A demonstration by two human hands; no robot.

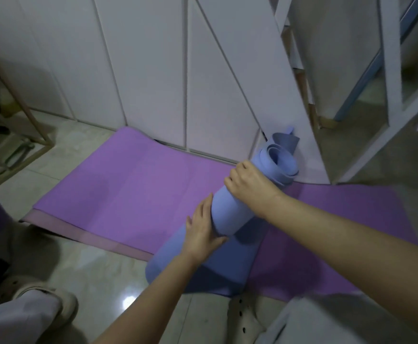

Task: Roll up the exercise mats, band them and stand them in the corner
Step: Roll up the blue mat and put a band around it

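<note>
A blue exercise mat (235, 209) is rolled into a loose tube, its spiral end (281, 160) pointing up toward the cupboard. Its free flap (178, 266) trails down to the floor. My right hand (250, 184) grips the upper part of the roll from above, fingers curled over it. My left hand (204, 227) presses flat against the roll's left side, fingers straight. Beneath the roll, a purple mat (128, 189) lies unrolled on the tiled floor.
White cupboard doors (153, 70) run along the back. A leaning white panel (265, 70) and a white frame (396, 70) stand at the right. A wooden rack (16, 125) is at the left. My feet in light shoes (61, 304) are at the bottom.
</note>
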